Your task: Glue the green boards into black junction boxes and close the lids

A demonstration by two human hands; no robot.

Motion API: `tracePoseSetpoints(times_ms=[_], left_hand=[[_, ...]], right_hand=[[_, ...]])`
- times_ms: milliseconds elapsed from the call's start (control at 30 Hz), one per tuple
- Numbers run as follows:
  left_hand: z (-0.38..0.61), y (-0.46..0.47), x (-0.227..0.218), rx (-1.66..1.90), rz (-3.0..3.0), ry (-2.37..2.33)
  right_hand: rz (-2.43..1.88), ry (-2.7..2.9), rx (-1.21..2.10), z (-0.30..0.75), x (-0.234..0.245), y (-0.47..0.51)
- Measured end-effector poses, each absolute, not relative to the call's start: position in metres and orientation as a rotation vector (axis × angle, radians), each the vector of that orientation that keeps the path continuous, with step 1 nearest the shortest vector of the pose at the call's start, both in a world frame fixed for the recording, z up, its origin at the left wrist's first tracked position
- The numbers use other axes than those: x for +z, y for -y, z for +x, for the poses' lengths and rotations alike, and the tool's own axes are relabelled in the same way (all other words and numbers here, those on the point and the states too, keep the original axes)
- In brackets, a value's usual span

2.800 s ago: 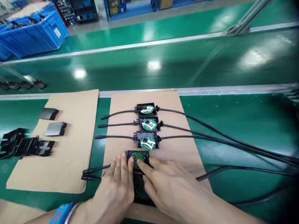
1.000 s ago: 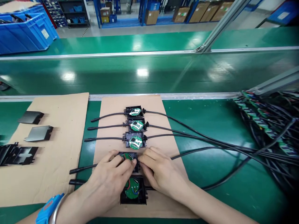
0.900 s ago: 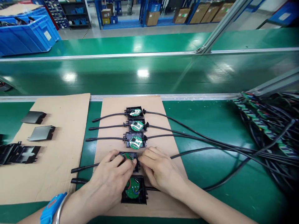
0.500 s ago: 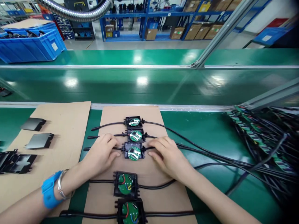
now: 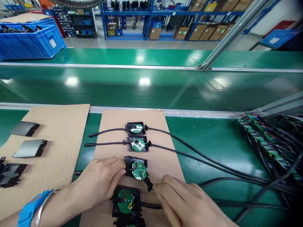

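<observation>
Several open black junction boxes with round green circuit boards lie in a column on a cardboard sheet (image 5: 163, 126), each with black cables leaving both sides. My left hand (image 5: 101, 181) is curled against the left side of the third box (image 5: 136, 166), which sits skewed. My right hand (image 5: 182, 201) pinches the black cable fitting (image 5: 149, 186) at that box's right end. A fourth box (image 5: 126, 201) lies just below, between my hands. The first box (image 5: 135, 128) and second box (image 5: 138, 144) rest untouched farther away.
A second cardboard sheet (image 5: 61, 126) on the left carries grey lids (image 5: 30, 148) and black housing parts (image 5: 9, 173). A tangle of cables (image 5: 272, 142) fills the right side. Beyond runs a green conveyor belt (image 5: 142, 85), with a blue bin (image 5: 28, 41) behind it.
Half a second ago my hands rested on either side of the third box in its row. That box now sits nearer me and skewed, and both hands have drawn back with it.
</observation>
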State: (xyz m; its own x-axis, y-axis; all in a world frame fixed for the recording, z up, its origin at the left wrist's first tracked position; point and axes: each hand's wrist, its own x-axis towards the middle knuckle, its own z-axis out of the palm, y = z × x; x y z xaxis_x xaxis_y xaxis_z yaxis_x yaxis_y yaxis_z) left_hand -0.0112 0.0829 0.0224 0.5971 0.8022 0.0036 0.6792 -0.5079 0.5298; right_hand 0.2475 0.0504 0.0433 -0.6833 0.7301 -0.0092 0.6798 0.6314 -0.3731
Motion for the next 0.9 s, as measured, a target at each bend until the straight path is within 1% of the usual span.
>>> tracePoseSetpoints(times_ms=[267,633,900], left_hand=[[-0.008,-0.094,0.017,0.296,2.341,-1.181],[-0.011,-0.11,0.021,0.242,2.212,-1.164],[-0.012,-0.113,0.024,0.216,2.153,-1.152]], right_hand=[[-1.288,2.73,0.573,0.229,0.039,-0.073],[-1.308,2.77,0.523,0.211,0.028,-0.086],[-1.343,2.829,0.598,0.206,0.024,-0.089]])
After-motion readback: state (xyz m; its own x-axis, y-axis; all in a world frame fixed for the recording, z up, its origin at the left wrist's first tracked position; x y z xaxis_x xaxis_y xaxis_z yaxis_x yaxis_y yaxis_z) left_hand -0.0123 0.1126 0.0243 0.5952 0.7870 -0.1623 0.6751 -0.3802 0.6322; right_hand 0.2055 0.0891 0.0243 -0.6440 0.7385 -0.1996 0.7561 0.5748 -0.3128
